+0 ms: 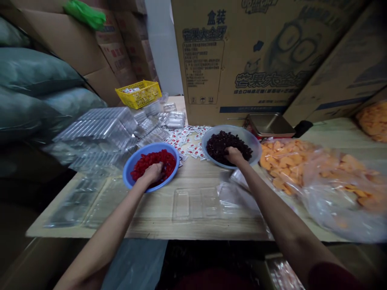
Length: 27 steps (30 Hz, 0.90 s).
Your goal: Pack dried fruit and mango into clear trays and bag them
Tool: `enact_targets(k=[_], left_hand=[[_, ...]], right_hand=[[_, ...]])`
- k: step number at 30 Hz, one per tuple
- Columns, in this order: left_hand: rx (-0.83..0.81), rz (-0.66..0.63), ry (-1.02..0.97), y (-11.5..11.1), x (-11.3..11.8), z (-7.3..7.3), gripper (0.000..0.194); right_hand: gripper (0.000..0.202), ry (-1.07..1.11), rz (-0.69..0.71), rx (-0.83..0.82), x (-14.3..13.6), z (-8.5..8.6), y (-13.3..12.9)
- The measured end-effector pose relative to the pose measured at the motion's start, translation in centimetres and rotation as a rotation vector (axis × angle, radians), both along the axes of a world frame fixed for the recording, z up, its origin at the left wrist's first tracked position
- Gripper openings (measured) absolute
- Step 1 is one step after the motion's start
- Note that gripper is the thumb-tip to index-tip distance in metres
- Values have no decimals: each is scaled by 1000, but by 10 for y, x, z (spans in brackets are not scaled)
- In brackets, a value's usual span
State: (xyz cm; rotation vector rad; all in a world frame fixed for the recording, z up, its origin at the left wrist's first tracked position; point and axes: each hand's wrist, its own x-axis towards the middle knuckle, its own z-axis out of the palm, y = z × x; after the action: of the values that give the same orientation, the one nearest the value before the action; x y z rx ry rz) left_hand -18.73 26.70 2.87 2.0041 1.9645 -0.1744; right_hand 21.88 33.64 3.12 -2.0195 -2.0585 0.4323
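Note:
My left hand [153, 172] reaches into a blue bowl [127, 177] of red pieces [148, 161]; its fingertips are sunk among them and hidden. In a pale, translucent bowl [255, 147] lie dark pieces [219, 145], and my right hand [234, 155] touches them with its fingers bent and their tips out of sight. Between my forearms, a clear plastic tray [195, 203] lies flat on the wooden table [163, 229]. More thin clear plastic [231, 197] sits beside it, under my right forearm.
Stacked clear trays [96, 129] stand at the left. Small white-and-red packets [193, 141] are scattered between the bowls, below a yellow basket [139, 94]. Bagged orange pieces [287, 161] lie right, near a metal tin [269, 124]. A large carton [211, 60] stands behind.

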Motion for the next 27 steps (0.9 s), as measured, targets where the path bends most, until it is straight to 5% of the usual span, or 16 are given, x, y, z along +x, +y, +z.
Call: enact_targets(k=[7,11,15,19,23,27], left_hand=[[63,35,-195,-7,-14,10,9],[172,132,-281,-18,-19,12,28],[347,279,-326,-33,-15,16,25],[421,323,-480,-41,-5,17,21],[351,358,-529,-39,-1,14,24],[355,420,-536,-38,-7,17,16]], right_hand=[[13,85,4,-28,0,-5,10],[13,164,-46,57,22,8,-3],[12,419,-40,229,22,17,-46],[10,693,209,295,-10,2,-122],[10,525,342,233,-46,-30,-173],[16,278,397,247,-59,-46,-184]])
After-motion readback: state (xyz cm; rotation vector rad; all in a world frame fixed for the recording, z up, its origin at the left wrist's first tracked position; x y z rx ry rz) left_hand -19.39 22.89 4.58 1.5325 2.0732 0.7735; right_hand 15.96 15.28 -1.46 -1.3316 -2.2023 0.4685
